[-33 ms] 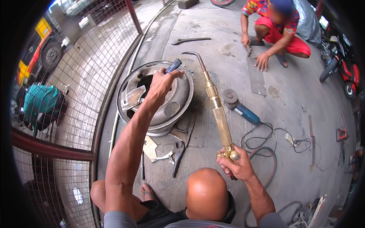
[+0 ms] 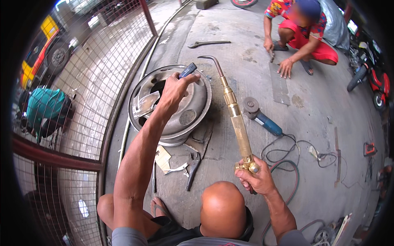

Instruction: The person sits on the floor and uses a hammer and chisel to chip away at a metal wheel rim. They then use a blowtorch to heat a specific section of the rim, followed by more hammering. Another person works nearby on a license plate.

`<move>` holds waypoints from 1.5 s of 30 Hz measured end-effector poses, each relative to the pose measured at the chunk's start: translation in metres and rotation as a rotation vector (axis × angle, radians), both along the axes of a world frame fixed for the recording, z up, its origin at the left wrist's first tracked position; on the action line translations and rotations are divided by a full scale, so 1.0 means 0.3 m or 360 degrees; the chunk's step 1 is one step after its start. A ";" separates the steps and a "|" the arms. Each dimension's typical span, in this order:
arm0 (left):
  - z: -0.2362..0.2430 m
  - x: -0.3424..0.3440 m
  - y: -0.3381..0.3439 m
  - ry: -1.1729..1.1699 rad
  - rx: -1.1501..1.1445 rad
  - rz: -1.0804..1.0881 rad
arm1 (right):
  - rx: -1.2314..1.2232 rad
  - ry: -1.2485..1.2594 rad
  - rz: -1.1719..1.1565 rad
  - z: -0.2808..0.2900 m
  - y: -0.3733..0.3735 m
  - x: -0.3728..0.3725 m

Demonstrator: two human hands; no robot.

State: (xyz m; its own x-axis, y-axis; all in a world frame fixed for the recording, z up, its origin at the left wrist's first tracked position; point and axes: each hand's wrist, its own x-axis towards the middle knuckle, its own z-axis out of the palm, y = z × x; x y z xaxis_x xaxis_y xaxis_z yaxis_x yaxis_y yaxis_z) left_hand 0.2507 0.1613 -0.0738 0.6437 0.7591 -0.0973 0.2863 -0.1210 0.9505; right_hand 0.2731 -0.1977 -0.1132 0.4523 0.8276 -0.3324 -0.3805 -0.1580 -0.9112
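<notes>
Nearest me, the right grip [image 2: 256, 176] is closed firmly round the valve end of a brass torch [image 2: 239, 129], fingers wrapped under it. The torch slants up and away from that grip, its bent tip pointing left. No flame shows there, so I'd judge the heating not begun; how much is left, I can't tell from here. A hose [image 2: 297, 174] loops just right of the right grip; where it joins is hidden. Left of the same grip, pliers [image 2: 193, 174] lie on the floor [image 2: 230, 164], with torn card [image 2: 163, 159] beside them. Beyond it and slightly right sits a grinder [image 2: 266, 124], its lead trailing.

Farther out, the left grip [image 2: 175, 87] is curled shut on a small dark block [image 2: 188, 69], perhaps a lighter. The torch tip shows just beyond that block, apart from it. Below this grip stands a wheel [image 2: 199, 100], lying flat; whether they touch, I can't say. A loose-looking plate [image 2: 145, 103] rests on the wheel, left of the left grip and nearer me.

Past both grips lies a wrench [image 2: 209, 43]. Off to their right a co-worker [image 2: 293, 33] squats, one hand on a metal strip [image 2: 281, 88].
</notes>
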 end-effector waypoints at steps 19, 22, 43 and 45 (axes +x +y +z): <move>-0.018 -0.526 0.306 0.0223 0.0756 0.0334 | 0.0184 -0.0002 0.0697 -0.034 0.343 0.002; -0.155 -0.600 0.228 0.0114 -0.0017 0.0790 | 0.0185 0.0007 0.0739 -0.017 0.397 -0.053; -0.166 -0.664 -0.248 -0.1035 -0.0377 0.0848 | -0.0335 -0.0562 0.1102 0.163 0.625 -0.302; -0.176 -0.686 -0.225 -0.1165 -0.0384 0.0904 | -0.0364 -0.0568 0.1128 0.195 0.627 -0.333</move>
